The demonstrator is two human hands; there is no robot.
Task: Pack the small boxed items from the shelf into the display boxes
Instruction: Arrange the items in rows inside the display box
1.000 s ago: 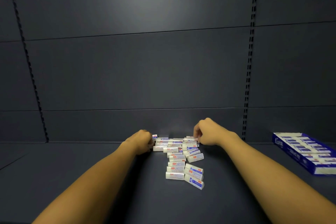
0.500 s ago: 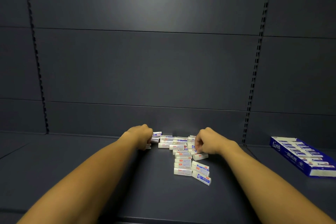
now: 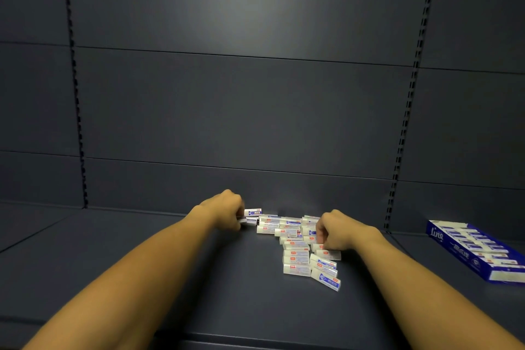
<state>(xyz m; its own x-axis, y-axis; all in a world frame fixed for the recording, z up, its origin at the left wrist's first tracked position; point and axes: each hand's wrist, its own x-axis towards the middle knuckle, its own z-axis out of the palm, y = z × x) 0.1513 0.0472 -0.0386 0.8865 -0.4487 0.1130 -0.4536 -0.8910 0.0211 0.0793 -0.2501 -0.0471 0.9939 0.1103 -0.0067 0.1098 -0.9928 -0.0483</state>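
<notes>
Two hands (image 3: 227, 209) (image 3: 336, 231) among small boxes (image 3: 295, 253)

Two bare forearms entered from the near edge, one at left, one at right. No sleeves showed on either; both were uncovered from the near edge up to the wrist. Left hand (image 3: 227, 209) and right hand (image 3: 336, 231) wore no gloves. No watch, band or ring was seen on the wrists or on the visible knuckles.
</notes>
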